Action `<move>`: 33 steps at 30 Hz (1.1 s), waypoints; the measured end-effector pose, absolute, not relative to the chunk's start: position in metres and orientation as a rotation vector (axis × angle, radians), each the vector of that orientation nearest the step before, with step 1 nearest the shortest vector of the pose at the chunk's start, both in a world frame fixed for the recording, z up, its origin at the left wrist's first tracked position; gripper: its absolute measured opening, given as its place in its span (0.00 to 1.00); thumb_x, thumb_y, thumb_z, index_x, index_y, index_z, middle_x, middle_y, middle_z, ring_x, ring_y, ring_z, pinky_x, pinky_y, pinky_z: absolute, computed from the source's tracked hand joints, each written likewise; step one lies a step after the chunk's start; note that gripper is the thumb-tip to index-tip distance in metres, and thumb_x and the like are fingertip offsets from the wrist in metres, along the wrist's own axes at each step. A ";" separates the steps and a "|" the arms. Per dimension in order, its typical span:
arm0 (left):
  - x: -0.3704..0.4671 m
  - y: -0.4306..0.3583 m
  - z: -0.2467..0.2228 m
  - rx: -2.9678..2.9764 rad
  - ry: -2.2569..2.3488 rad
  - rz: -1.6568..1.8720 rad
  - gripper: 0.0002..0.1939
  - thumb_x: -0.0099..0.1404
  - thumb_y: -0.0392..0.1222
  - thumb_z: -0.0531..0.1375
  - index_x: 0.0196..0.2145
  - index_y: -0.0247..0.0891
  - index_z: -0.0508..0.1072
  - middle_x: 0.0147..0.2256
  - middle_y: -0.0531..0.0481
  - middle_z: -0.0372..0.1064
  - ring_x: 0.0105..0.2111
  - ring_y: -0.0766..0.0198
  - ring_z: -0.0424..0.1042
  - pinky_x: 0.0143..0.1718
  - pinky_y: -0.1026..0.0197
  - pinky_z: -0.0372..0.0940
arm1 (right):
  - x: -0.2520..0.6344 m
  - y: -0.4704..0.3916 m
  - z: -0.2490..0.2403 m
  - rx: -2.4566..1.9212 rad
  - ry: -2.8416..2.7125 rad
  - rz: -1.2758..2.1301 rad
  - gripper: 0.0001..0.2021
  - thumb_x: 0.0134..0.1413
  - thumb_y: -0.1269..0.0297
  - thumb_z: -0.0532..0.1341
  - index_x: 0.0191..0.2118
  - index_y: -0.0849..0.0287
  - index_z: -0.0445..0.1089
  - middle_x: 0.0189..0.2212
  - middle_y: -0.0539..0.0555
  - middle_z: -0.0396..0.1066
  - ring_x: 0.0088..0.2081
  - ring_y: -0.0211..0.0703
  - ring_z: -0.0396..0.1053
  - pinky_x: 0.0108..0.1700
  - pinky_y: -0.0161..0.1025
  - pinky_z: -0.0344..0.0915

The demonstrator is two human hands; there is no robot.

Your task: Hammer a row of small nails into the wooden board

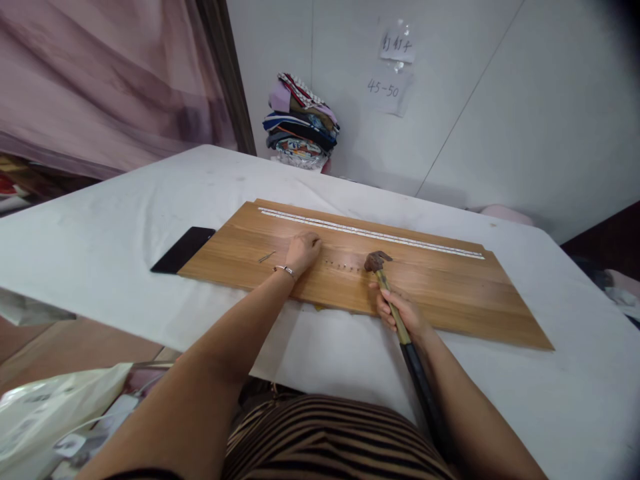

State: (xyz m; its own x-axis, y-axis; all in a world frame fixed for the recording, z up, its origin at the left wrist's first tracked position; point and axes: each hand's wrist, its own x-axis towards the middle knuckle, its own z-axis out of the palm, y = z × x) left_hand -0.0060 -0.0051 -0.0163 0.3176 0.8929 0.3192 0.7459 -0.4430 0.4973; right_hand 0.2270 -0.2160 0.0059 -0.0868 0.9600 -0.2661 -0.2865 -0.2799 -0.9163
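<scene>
My right hand (pixel 400 312) is wrapped round the handle of a claw hammer (pixel 403 332). The hammer's rusty head is over the middle of a wooden board (pixel 450 287), and its black grip reaches back toward my body. My left hand (pixel 303 252) rests on the board with fingers pinched together; what they hold, if anything, is too small to make out. Between the two hands runs a short row of small nails (pixel 345 267). A few loose nails (pixel 267 257) lie on the board left of my left hand.
Two white measuring strips (pixel 373 233) run along the board's far side. A black flat object (pixel 184 250) touches its left end. The board lies on a white-covered table (pixel 115 220). Folded clothes (pixel 303 123) are stacked by the wall, and a pink curtain (pixel 110 80) hangs at left.
</scene>
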 end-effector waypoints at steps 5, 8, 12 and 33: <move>-0.006 -0.005 -0.016 2.325 1.508 0.798 0.13 0.66 0.39 0.54 0.35 0.39 0.81 0.43 0.43 0.80 0.47 0.56 0.76 0.56 0.56 0.67 | 0.226 -0.217 0.005 -1.152 -0.865 1.562 0.24 0.51 0.46 0.69 0.48 0.56 0.70 0.18 0.39 0.58 0.13 0.30 0.50 0.11 0.28 0.50; -0.006 -0.005 -0.015 2.327 1.507 0.802 0.13 0.66 0.39 0.54 0.35 0.40 0.81 0.42 0.43 0.81 0.47 0.55 0.76 0.56 0.56 0.68 | 0.228 -0.216 0.003 -1.160 -0.876 1.566 0.24 0.53 0.46 0.68 0.49 0.56 0.70 0.18 0.39 0.57 0.13 0.30 0.50 0.11 0.28 0.50; -0.007 -0.005 -0.016 2.325 1.484 0.820 0.14 0.66 0.38 0.54 0.35 0.39 0.81 0.42 0.43 0.81 0.47 0.55 0.76 0.56 0.54 0.69 | 0.229 -0.216 0.003 -1.169 -0.878 1.579 0.23 0.53 0.46 0.69 0.48 0.56 0.70 0.19 0.39 0.58 0.13 0.30 0.50 0.11 0.28 0.49; -0.006 -0.006 -0.015 2.311 1.487 0.824 0.14 0.65 0.38 0.54 0.35 0.39 0.81 0.43 0.43 0.81 0.47 0.56 0.77 0.56 0.55 0.68 | 0.228 -0.216 0.005 -1.148 -0.868 1.550 0.23 0.51 0.46 0.69 0.47 0.55 0.70 0.18 0.39 0.58 0.13 0.30 0.49 0.11 0.28 0.49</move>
